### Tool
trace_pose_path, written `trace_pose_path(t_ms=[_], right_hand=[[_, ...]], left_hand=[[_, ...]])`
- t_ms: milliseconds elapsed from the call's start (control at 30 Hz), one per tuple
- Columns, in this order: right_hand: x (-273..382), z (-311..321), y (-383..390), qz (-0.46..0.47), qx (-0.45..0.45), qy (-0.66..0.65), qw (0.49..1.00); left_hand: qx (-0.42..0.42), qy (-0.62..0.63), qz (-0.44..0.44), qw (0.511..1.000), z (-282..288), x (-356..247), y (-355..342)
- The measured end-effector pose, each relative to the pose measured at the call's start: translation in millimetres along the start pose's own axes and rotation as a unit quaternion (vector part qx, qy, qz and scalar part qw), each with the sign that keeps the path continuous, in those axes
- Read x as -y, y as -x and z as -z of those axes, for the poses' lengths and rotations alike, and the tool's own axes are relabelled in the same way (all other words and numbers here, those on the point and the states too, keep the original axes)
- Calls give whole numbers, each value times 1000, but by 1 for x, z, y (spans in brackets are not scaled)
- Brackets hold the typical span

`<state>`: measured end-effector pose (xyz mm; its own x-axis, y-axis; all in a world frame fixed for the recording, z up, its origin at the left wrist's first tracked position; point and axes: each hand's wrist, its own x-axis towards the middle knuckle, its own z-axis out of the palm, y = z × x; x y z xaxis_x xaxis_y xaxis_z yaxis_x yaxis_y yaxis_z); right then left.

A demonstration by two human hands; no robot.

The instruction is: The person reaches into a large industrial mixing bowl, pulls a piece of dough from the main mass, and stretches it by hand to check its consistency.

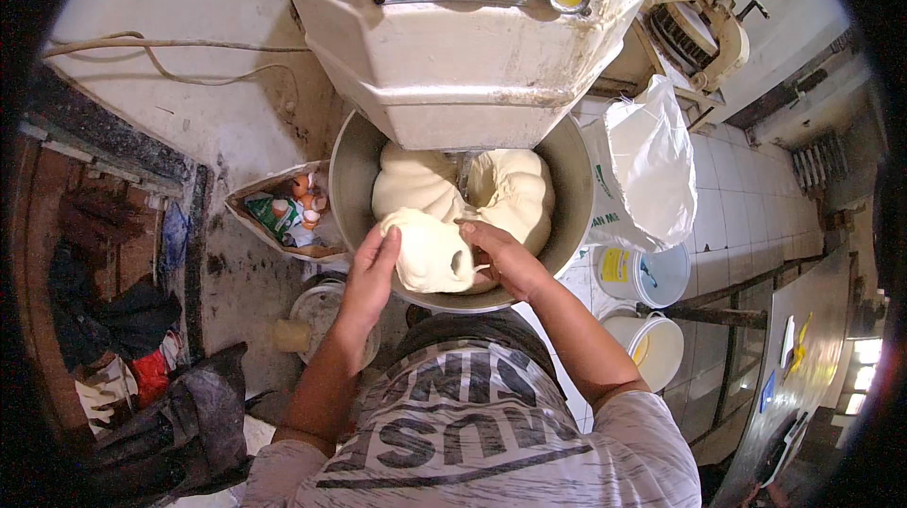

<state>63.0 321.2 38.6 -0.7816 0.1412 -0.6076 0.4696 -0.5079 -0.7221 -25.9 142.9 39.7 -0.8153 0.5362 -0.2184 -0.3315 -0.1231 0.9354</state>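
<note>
Both my hands hold a pale piece of dough over the near rim of a metal mixing bowl. My left hand grips its left edge, thumb on top. At the right edge, my right hand pinches the dough beside a dark hole stretched in it. Behind the piece, a large smooth mass of dough lies in folds around the middle of the bowl. The cream mixer stands over the bowl's far side and hides part of it. Fingers under the piece are hidden.
Left of the bowl is a paper bag with eggshells. A white sack stands close on the right, with two buckets below it. A metal table is at far right, and a lidded bucket is near my left forearm.
</note>
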Motion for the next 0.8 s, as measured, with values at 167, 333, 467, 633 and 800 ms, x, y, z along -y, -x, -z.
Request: trace_pose_path(t_ms=[167, 333, 467, 633, 800], right_hand=[[-18, 5, -20, 315, -3, 281, 906], [-6, -10, -8, 179, 146, 111, 967], [3, -13, -5, 242, 93, 18, 966], [14, -21, 6, 123, 95, -194, 969], [15, -29, 16, 51, 111, -235, 964]], left_hand=[[107, -241, -2, 965, -12, -12, 5], [127, -370, -26, 920, -15, -27, 4], [156, -308, 44, 938, -1, -16, 5], [86, -225, -37, 970, 2, 7, -1], [38, 62, 34, 997, -5, 2, -7]])
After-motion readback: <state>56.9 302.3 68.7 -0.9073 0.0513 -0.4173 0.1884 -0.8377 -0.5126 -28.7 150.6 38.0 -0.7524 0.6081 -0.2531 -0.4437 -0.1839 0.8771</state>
